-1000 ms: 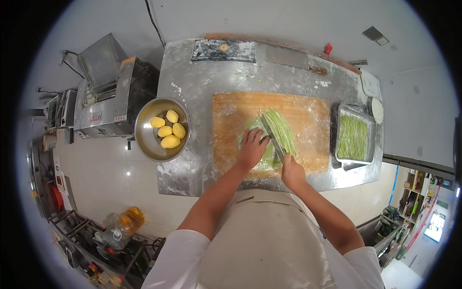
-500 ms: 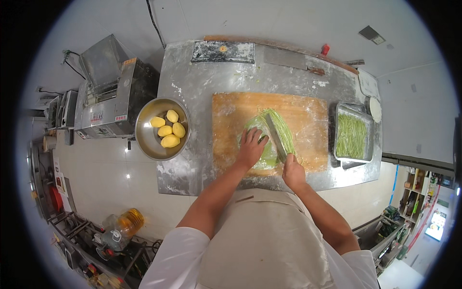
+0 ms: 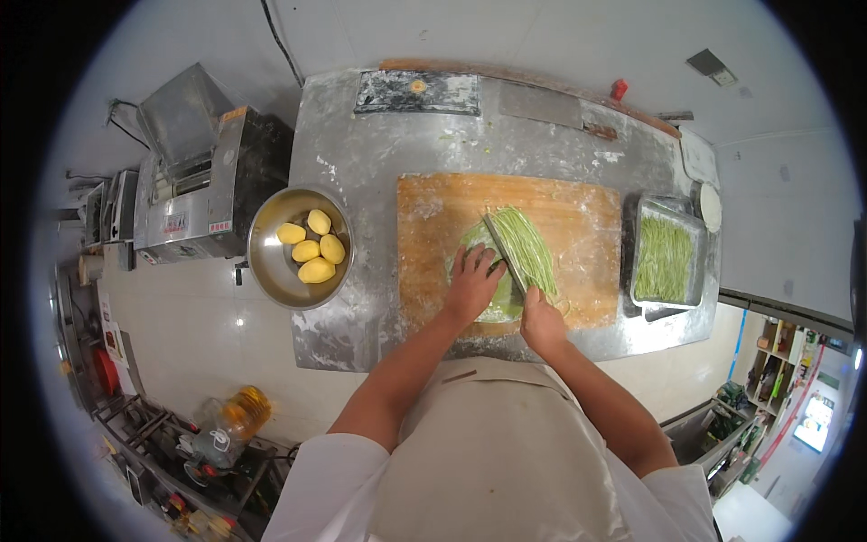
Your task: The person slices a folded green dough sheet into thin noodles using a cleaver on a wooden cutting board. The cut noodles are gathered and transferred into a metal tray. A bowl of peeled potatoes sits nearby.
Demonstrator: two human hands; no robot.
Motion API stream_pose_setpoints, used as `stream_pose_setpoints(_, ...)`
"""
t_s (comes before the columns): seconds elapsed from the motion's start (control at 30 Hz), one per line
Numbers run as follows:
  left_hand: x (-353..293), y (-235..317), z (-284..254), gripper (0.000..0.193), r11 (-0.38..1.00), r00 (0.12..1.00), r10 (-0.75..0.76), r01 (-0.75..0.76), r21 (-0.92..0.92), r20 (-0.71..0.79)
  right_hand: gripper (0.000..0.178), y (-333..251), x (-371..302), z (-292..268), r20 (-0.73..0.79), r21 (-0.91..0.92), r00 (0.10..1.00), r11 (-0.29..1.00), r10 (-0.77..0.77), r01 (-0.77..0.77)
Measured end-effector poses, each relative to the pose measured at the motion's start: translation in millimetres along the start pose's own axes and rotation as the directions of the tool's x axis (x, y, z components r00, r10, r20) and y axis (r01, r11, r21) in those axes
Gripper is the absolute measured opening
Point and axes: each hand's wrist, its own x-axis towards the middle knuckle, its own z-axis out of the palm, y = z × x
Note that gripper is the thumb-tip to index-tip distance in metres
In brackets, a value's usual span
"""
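Observation:
A green sheet of folded dough lies on the floury wooden board. My left hand rests on the dough, its fingers stretched out and slightly spread, holding nothing. In my right hand is the handle of a long knife; my fingers are wrapped round it. The blade stands edge-down along the dough's right side, just right of my left fingertips. Cut green noodles lie in a bunch against the blade's right face.
On the right stands a metal tray of green noodles. A steel bowl with several peeled potatoes is at the left table edge, beside a metal machine. Flour dusts the steel table.
The knife has shifted left along the dough and turned more upright. The bunch of cut noodles on its right has grown wider. My left hand stays nearly in place.

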Motion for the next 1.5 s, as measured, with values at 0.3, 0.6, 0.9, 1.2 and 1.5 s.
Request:
stream_pose_setpoints(0.3, 3, 2, 5, 0.038, 1.0, 0.997, -0.016, 0.016, 0.0, -0.08, 0.035, -2, -5, -16, -0.033, -0.036, 0.998, 0.998, -0.052, 0.051)
stream_pose_setpoints(0.6, -4, 5, 4, 0.037, 1.0, 0.999, -0.016, 0.016, 0.012, -0.032, 0.021, 23, -31, 22, -0.171, -0.026, 0.982, 0.997, -0.076, 0.073)
stream_pose_setpoints(0.9, -2, 1, 5, 0.034, 1.0, 0.998, -0.006, 0.007, 0.014, -0.07, 0.027, 10, -30, -7, -0.077, -0.026, 0.996, 0.999, -0.046, 0.044)
stream_pose_setpoints(1.2, -3, -1, 6, 0.033, 1.0, 0.999, -0.015, 0.015, -0.018, -0.039, 0.03, 0, -14, -9, 0.03, 0.002, 1.0, 1.0, 0.001, -0.002)
stream_pose_setpoints(1.5, -2, 1, 9, 0.033, 1.0, 0.997, -0.025, 0.024, -0.014, -0.073, 0.026, 0, 3, 3, -0.108, -0.004, 0.989, 0.995, -0.097, 0.098)
